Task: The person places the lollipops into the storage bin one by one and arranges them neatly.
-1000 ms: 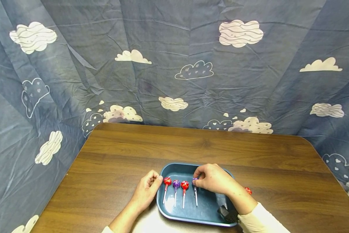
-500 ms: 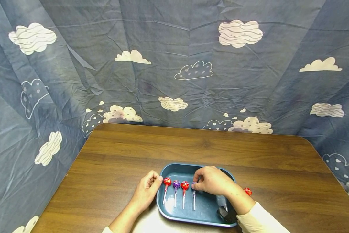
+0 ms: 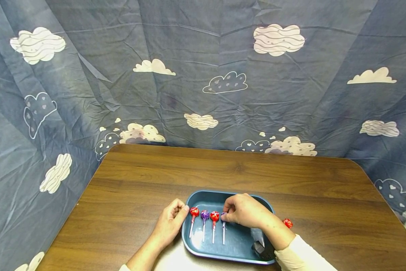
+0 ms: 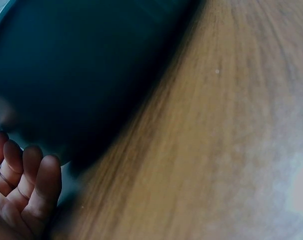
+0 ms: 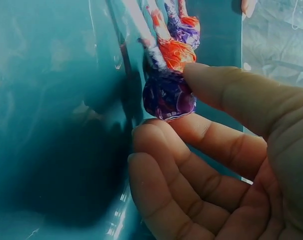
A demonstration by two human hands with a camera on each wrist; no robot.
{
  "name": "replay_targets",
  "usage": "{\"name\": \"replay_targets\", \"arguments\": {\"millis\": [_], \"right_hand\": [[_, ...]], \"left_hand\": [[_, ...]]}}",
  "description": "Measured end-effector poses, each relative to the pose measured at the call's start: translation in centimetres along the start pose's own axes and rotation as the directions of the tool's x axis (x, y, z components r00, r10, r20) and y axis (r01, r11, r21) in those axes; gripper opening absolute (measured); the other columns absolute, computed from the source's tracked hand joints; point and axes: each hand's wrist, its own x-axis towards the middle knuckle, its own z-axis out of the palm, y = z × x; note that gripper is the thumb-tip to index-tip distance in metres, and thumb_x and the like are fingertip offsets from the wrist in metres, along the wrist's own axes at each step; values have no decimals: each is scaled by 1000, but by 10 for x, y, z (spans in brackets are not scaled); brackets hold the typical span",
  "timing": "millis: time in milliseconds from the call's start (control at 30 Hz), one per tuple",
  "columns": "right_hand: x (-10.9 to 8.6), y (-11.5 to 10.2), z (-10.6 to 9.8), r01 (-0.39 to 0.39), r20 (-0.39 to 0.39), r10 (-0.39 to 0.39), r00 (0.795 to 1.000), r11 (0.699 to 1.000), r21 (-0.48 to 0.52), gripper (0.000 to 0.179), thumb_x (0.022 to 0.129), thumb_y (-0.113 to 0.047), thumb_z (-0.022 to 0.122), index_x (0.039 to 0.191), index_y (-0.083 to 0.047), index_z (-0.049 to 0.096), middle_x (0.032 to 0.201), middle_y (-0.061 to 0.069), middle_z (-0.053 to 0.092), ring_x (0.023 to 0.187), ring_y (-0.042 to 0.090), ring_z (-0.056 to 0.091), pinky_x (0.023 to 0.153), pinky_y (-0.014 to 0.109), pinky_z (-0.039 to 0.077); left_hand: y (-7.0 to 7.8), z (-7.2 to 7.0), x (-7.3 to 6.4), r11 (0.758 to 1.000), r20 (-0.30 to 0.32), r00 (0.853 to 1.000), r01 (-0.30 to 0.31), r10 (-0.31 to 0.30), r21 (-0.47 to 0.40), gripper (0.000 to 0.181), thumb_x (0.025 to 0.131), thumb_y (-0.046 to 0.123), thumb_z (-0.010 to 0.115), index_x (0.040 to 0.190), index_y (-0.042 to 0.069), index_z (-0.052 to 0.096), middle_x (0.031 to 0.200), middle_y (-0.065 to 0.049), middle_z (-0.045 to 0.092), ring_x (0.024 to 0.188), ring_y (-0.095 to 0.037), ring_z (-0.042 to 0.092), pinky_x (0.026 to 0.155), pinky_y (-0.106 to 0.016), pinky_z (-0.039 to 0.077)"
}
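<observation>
A blue tray [image 3: 233, 253] lies at the table's near side. Inside it, a red lollipop [image 3: 194, 212], a purple lollipop [image 3: 204, 215] and another red lollipop [image 3: 214, 216] lie in a row, sticks toward me. My right hand [image 3: 248, 211] pinches the wrapped head of a second purple lollipop [image 5: 169, 95] between thumb and forefinger, at the row's right end. Its stick points toward me, close over the tray floor. My left hand [image 3: 170, 220] holds the tray's left rim, thumb on the edge; in the left wrist view the curled fingers [image 4: 47, 180] are against the outer wall.
Another red lollipop [image 3: 288, 223] lies on the wooden table [image 3: 148, 177] right of the tray, partly hidden by my right forearm. A black device [image 3: 263, 250] is under my right wrist, over the tray's near right corner. A cloud-patterned curtain [image 3: 175, 90] hangs behind the table.
My right hand has moved slightly left and toward me with the pinched purple lollipop, bringing it nearer to the red one beside it. My left hand stays at the rim.
</observation>
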Motion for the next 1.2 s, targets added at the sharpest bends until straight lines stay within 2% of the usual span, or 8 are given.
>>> {"name": "replay_targets", "arguments": {"millis": [400,600,700,833,1200], "right_hand": [[-1,0,1,10,-4,-10,1000,1000,-20,17,84,-25,82,78,-18,68,64,-13,61,59,-3,50,60,21,40],[-1,0,1,-3,-5,3,1000,999,-53,18,84,-28,82,78,-21,67,64,-15,60,62,-3,49,69,25,40],[0,0,1,-2,-2,2,1000,999,-49,18,84,-29,82,78,-21,67,64,-15,61,61,-3,49,67,24,40],[0,1,1,10,-5,-10,1000,1000,-26,18,85,-29,81,78,-19,67,64,-15,60,59,-2,49,58,21,40],[1,-1,-1,-37,-19,36,999,998,-49,18,87,-31,79,77,-22,67,64,-15,57,58,2,48,53,23,38]], "left_hand": [[-1,1,0,1000,-1,1000,-1,1,8,18,101,19,61,86,9,58,73,0,55,62,-3,50,58,-22,43],[0,1,0,1000,-2,1000,1,-1,10,18,101,19,61,86,9,58,73,0,55,62,-3,50,58,-22,42],[0,1,0,1000,-2,1000,1,-1,8,18,101,19,61,86,9,58,73,0,55,61,-3,50,58,-22,42],[0,1,0,1000,-6,1000,2,-2,8,18,101,18,61,85,9,58,72,1,54,61,-3,50,57,-22,42],[0,1,0,1000,-4,1000,6,-6,-4,18,101,18,61,86,9,57,71,1,53,60,-3,50,56,-22,42]]}}
